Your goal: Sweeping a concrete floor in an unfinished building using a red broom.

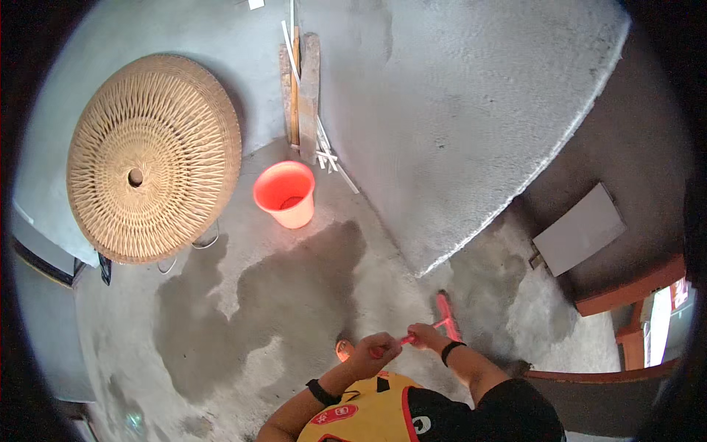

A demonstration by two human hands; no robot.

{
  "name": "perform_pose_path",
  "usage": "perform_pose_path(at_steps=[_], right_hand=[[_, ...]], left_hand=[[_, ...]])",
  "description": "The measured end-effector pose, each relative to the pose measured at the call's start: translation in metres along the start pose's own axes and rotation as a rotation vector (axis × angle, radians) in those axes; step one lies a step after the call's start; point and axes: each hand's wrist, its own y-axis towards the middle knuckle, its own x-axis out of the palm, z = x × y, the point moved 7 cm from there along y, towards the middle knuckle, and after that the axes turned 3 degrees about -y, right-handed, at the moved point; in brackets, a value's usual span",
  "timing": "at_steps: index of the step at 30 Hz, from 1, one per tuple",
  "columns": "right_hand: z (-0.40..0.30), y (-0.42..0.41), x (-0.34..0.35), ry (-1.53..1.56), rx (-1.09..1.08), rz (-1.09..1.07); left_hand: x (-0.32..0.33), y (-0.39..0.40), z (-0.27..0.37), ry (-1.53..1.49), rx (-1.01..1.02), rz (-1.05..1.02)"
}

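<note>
My left hand is closed around the top end of a red handle, close in front of my yellow apron. Further along the same handle, my right hand grips it. The handle runs to the red head of a floor brush or squeegee, which rests on the concrete floor near the wall's corner; the exact kind cannot be told. Dark wet patches spread over the floor. Part of an orange shoe shows beside my left hand.
A red plastic bucket stands ahead by the walls. A large round woven wicker piece leans against the left wall. Wooden boards and white strips stand in the corner. A grey panel is at the right, near a red-brown ledge.
</note>
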Motion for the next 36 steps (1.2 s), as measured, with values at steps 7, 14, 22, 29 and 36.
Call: perform_pose_path(at_steps=[7,14,22,29,36], right_hand=[[-0.133,0.165,-0.025,0.413,-0.312,0.221],[-0.230,0.159,-0.114,0.266,-0.674,0.387],[-0.154,0.136,-0.137,0.122,-0.291,0.219],[-0.105,0.190,-0.144,0.201,-0.320,0.176],[-0.110,0.267,-0.155,0.384,-0.374,0.180]], left_hand=[[-0.121,-0.012,0.081,0.307,0.040,0.181],[-0.120,-0.019,0.147,0.462,0.261,0.097],[-0.136,0.012,0.148,0.314,0.300,0.039],[-0.172,0.085,0.064,0.040,0.080,0.211],[-0.214,0.127,0.143,0.205,0.131,0.232]])
